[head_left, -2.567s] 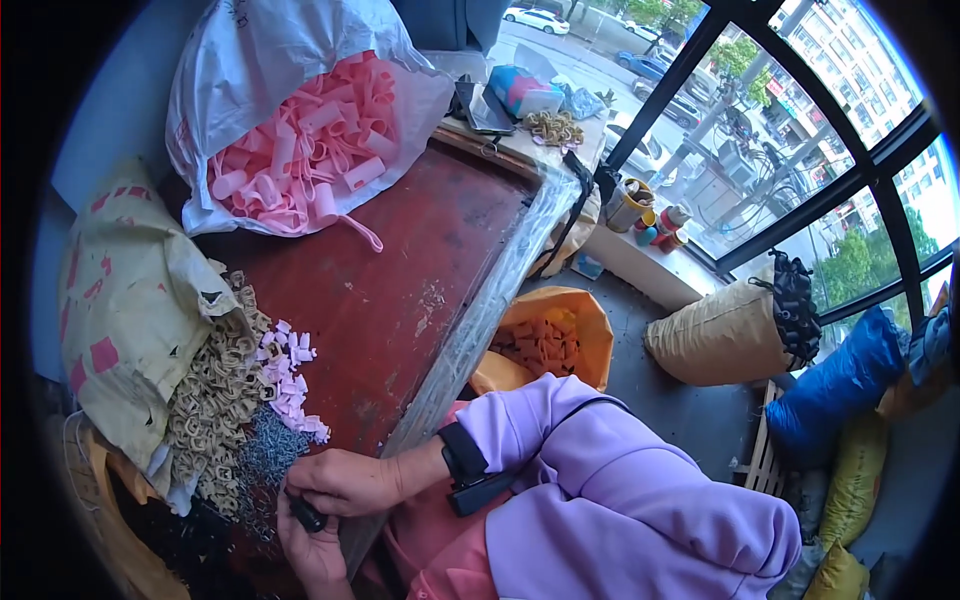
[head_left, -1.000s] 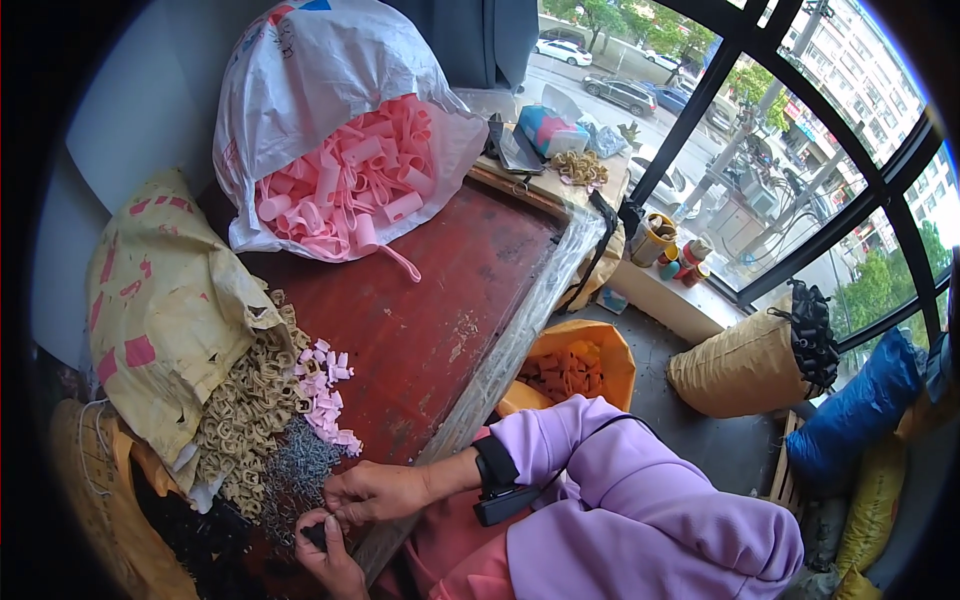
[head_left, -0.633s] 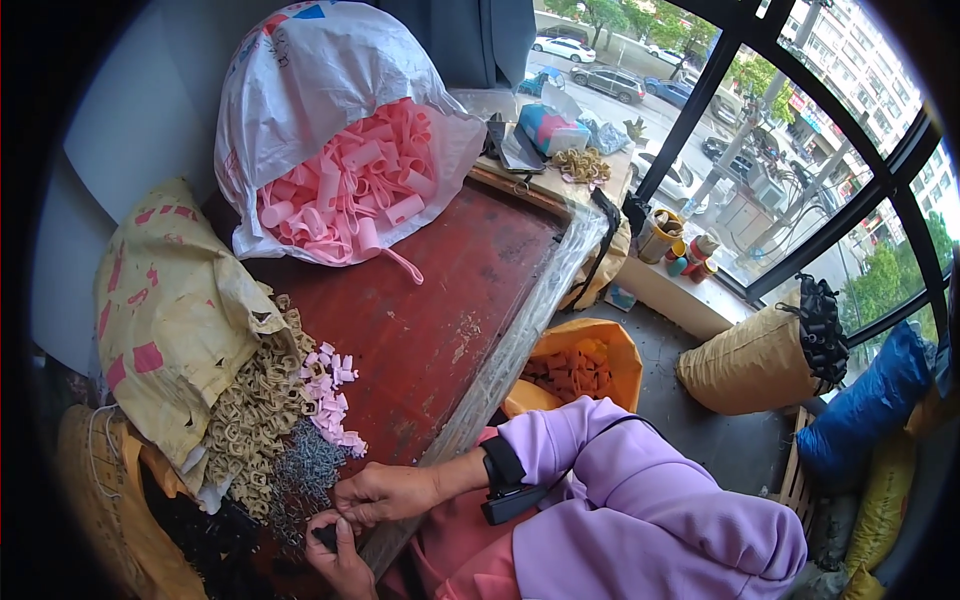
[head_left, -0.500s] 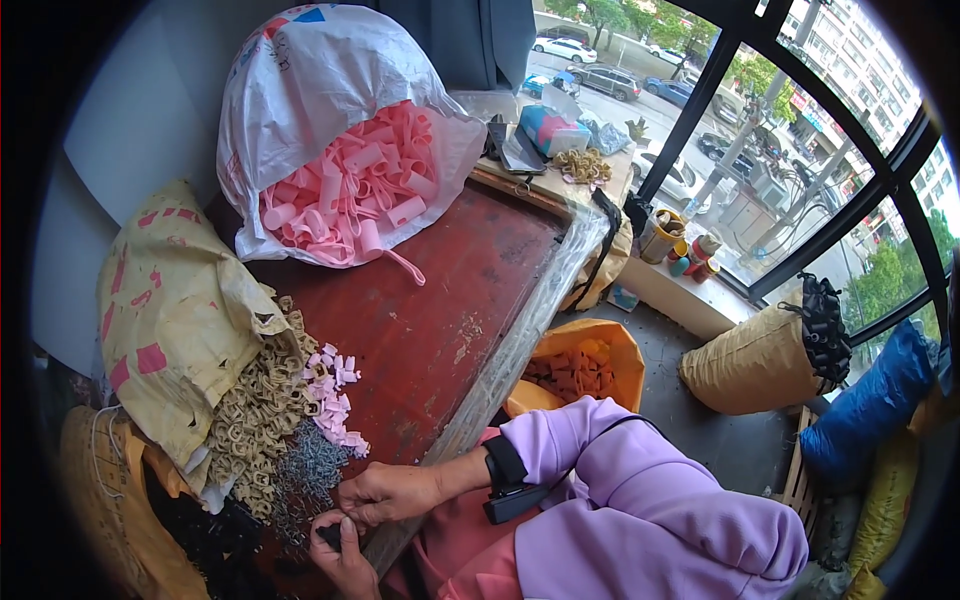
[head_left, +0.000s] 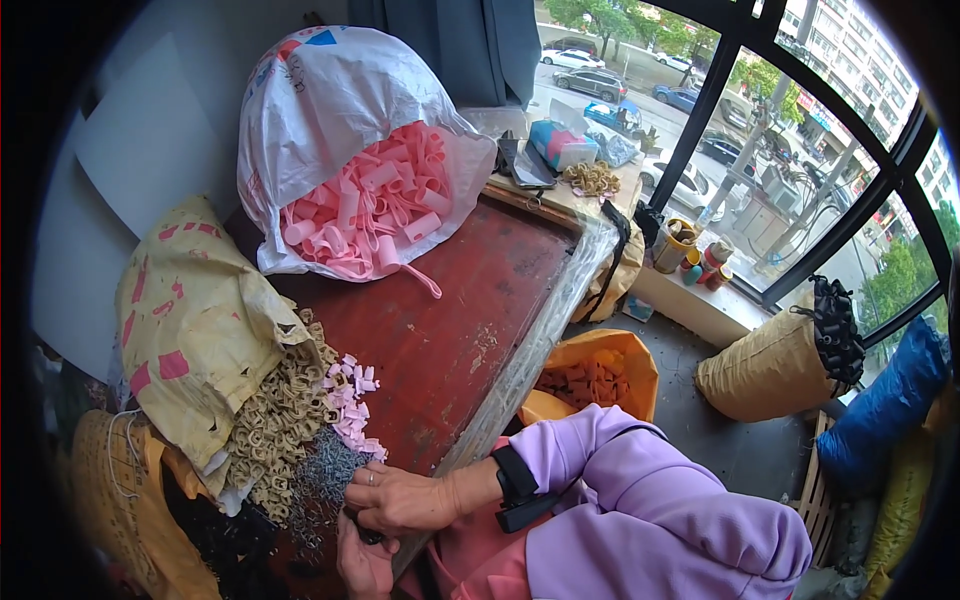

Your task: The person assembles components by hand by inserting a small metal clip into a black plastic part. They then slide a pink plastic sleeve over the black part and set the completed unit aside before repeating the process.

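My left hand (head_left: pixel 362 562) is low in the view, at the near edge of the red table, its fingers closed on a small black part (head_left: pixel 370 537). My right hand (head_left: pixel 402 498), with a ring on one finger, lies over that part, fingertips pressed together; whatever it grips is hidden. Just beyond my hands lies a heap of grey metal screws (head_left: pixel 332 468). A pile of tan plastic buckle-like pieces (head_left: pixel 275 432) is left of it, and small light-pink plastic pieces (head_left: pixel 350 405) are behind. Black pieces (head_left: pixel 225 540) lie at the lower left.
A white sack (head_left: pixel 330 100) of pink looped parts stands at the table's (head_left: pixel 480 290) back. A yellowish sack (head_left: pixel 195 310) leans over the tan pile. An orange bag (head_left: pixel 640 375) of orange pieces sits beside the table, and a tan sack (head_left: pixel 755 370) of black parts stands by the window.
My right hand has turned and come down over the black part, covering most of it. The whole view has shifted slightly, so things appear farther right and lower.
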`<state>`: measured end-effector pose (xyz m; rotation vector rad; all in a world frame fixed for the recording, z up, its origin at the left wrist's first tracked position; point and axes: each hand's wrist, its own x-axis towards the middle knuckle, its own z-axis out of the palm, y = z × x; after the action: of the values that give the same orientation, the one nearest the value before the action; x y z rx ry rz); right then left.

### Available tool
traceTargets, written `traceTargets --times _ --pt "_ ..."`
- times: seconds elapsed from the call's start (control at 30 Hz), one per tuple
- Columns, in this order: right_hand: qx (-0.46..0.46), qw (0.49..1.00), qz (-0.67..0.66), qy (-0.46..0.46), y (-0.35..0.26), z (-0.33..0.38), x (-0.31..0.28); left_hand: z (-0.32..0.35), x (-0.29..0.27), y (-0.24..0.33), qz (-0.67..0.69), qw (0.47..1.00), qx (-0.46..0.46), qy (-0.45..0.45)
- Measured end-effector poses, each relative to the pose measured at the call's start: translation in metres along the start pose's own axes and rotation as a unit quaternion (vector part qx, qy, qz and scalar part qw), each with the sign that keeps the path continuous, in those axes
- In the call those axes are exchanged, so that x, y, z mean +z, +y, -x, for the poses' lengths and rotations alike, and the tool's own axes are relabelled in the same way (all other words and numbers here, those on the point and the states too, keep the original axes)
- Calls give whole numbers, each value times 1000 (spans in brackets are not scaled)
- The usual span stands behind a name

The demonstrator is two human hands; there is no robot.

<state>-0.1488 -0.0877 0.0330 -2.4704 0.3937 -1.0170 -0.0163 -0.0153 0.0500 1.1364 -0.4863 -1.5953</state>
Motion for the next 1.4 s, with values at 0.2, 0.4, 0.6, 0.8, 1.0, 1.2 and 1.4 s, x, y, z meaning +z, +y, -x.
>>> traceTargets --times 0.2,0.4,0.6,0.8,1.0,1.2,1.4 --pt "-55 994 84 42 -2 0 -1 -6 -16 -6 -29 999 41 -18" --pt "-41 996 74 24 2 3 1 -11 -32 -13 -42 998 20 -53" --pt "6 1000 29 1 4 5 4 -5 -28 -16 -58 995 4 -75" --pt "36 999 19 -31 7 4 7 -3 -23 -18 -62 996 9 -70" --pt "61 997 2 -47 13 4 15 -5 -28 -21 -20 997 -16 -69" --pt "82 992 -21 -97 17 5 13 -3 -26 -26 -24 998 -28 -57" --pt "76 980 -31 -183 18 5 0 -2 -22 -32 -25 997 -49 -54"
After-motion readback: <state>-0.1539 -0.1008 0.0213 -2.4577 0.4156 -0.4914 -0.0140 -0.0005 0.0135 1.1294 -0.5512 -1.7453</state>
